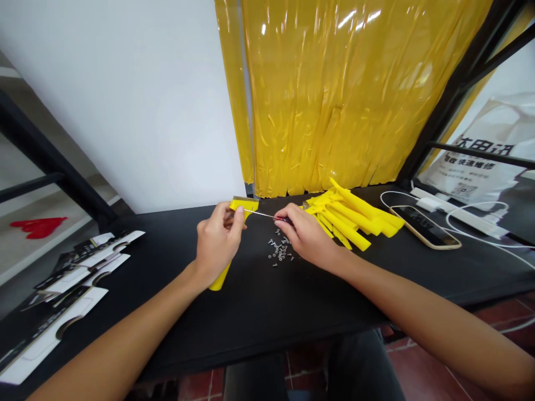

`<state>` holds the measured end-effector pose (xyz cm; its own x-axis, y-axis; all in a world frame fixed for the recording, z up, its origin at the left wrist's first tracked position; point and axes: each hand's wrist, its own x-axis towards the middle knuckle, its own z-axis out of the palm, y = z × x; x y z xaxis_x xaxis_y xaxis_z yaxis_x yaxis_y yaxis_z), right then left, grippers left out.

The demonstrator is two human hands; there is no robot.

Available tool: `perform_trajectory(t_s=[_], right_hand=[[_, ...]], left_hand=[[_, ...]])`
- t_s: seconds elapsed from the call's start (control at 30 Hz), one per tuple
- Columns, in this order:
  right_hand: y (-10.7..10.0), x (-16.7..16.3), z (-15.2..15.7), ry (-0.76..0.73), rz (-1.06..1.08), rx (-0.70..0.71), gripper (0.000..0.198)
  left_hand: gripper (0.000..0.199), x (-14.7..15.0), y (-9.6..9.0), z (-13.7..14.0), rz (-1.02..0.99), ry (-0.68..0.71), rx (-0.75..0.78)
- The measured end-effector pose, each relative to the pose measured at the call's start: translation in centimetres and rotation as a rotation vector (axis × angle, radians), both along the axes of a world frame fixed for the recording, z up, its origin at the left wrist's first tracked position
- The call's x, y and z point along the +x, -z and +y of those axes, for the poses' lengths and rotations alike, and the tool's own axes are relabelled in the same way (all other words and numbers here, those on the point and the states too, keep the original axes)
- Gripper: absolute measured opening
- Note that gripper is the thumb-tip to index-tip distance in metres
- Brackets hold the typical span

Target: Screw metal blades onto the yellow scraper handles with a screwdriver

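My left hand [219,236] is closed round a yellow scraper [218,280], whose head with a metal blade edge points up and away from me. In my right hand [304,229] is a screwdriver [265,215], gripped by its dark handle. The thin shaft reaches left to the scraper's head, close to my left thumb; the tip's exact contact is too small to tell. Between and below my hands lies a loose heap of small screws and nuts [280,249]. Just beyond my right hand is a pile of yellow scrapers [343,214].
A phone [426,227], a white power strip [460,211] and white cables lie at the right. Printed cards [79,278] are stacked on the left of the black table [267,317]. A yellow plastic curtain [334,100] and a white panel [146,100] stand behind.
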<state>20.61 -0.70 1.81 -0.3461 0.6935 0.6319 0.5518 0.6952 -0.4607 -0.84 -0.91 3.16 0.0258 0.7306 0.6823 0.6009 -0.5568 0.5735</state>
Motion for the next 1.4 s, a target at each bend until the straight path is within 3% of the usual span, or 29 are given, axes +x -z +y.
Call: perform_trajectory(t_s=[0.13,0.27,0.4,0.53,0.7,0.8,0.93,1.13,1.3,1.4], right_hand=[[0.1,0.1,0.1,0.032,-0.029,-0.094,0.030],[0.0,-0.1,-0.1,0.038,0.068,-0.217,0.021],[0.0,-0.1,-0.2,-0.008,0.041,-0.230,0.020],[0.2,-0.2,-0.2,-0.002,-0.028,-0.228,0.031],[0.2,-0.2,-0.2,0.015,0.099,-0.323,0.023],[0.1,0.0,0.0,0.014,0.118,-0.311,0.021],[0.0,0.1,0.2,-0.033,0.054,-0.295,0.039],[0.1,0.0,0.2,-0.039,0.161,-0.351,0.026],[-0.1,0.1,0.1,-0.098,0.057,-0.412,0.044],[0.2,-0.1,0.1,-0.046,0.115,-0.409,0.028]], left_hand=[[0.018,-0.5,0.4,0.3,0.162,-0.050,0.045],[0.021,-0.6,0.5,0.4,0.240,-0.094,0.083],[0.020,-0.6,0.6,0.5,0.177,-0.077,0.053],[0.020,-0.5,0.6,0.8,0.123,-0.033,-0.026],[0.013,-0.5,0.5,0.9,0.078,-0.014,-0.037],[0.011,-0.5,0.3,0.8,0.080,-0.036,-0.020],[0.010,-0.4,0.2,0.6,0.089,-0.046,0.014],[0.010,-0.5,0.2,0.7,0.103,-0.071,0.042],[0.012,-0.5,0.5,1.0,0.128,-0.048,0.034],[0.011,-0.6,0.7,1.2,0.111,-0.040,0.056]])
